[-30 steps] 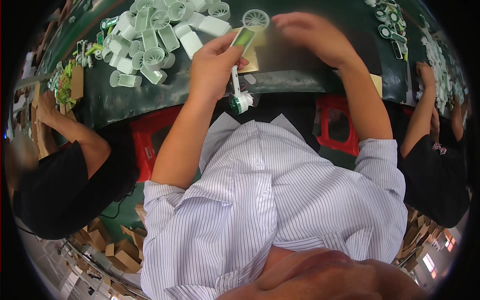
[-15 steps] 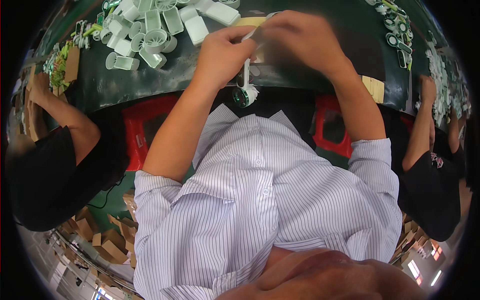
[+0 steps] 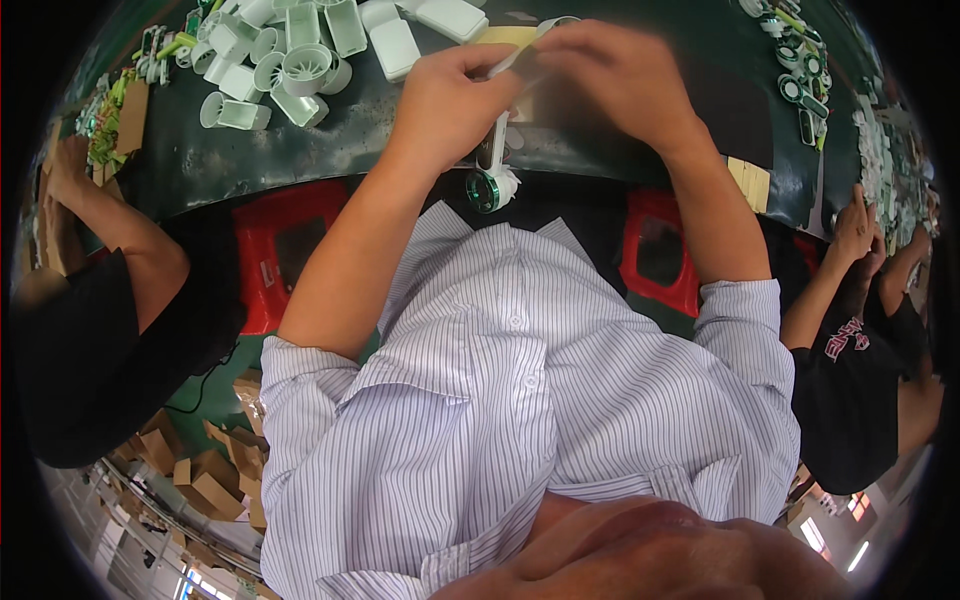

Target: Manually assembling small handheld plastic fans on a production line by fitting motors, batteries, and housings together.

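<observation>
My left hand is closed at the table's near edge, its thumb and index finger pinching a pale, curved strip. Just below that hand a white device with a round, green-rimmed end hangs over the edge; its upper part is hidden by my fingers. Across from it my right hand has its bent fingers at the same strip, fingertips partly blurred. Behind both hands lies a yellowish sheet.
Pale green plastic cups and housings are heaped at the back left. More green-and-white devices lie at the far right. A yellow pad is by my right forearm. Co-workers' arms reach in on both sides; red stools stand below.
The pale strip shows more of its length between my hands. My right hand has shifted slightly. The co-worker's hand at the right has moved lower.
</observation>
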Tool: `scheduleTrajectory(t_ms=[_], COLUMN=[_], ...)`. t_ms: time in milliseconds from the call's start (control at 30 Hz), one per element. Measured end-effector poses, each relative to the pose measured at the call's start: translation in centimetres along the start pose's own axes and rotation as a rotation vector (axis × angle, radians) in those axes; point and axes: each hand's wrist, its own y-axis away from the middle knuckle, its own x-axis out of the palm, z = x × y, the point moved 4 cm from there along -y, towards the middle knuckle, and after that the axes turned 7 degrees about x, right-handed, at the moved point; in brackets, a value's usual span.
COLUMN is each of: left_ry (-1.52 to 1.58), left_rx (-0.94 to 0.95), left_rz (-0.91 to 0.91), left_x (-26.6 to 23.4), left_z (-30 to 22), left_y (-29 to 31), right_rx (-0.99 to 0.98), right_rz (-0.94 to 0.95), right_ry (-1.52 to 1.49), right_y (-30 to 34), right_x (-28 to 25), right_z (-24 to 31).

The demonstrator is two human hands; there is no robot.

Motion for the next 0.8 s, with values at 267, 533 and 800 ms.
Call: scheduleTrajectory(t_ms=[267,533,800], left_ry=[-0.010,0.073,0.054], left_rx=[-0.004,-0.064,-0.023], left_rz=[0.077,0.093,0.041], left_x=[-0.4,0.0,0.1], left_z=[0.1,-0.1,-0.1], left_y=[0.1,-0.2,0.0], right_rx=[-0.153,-0.338,-0.281], right_rz=[0.009,-0.071,0.132], right_ry=[0.135,0.376,0.487], right_y=[0.0,0.2,-0.5], right_x=[-0.4,0.1,0.1], right_z=[-0.1,0.3,0.5])
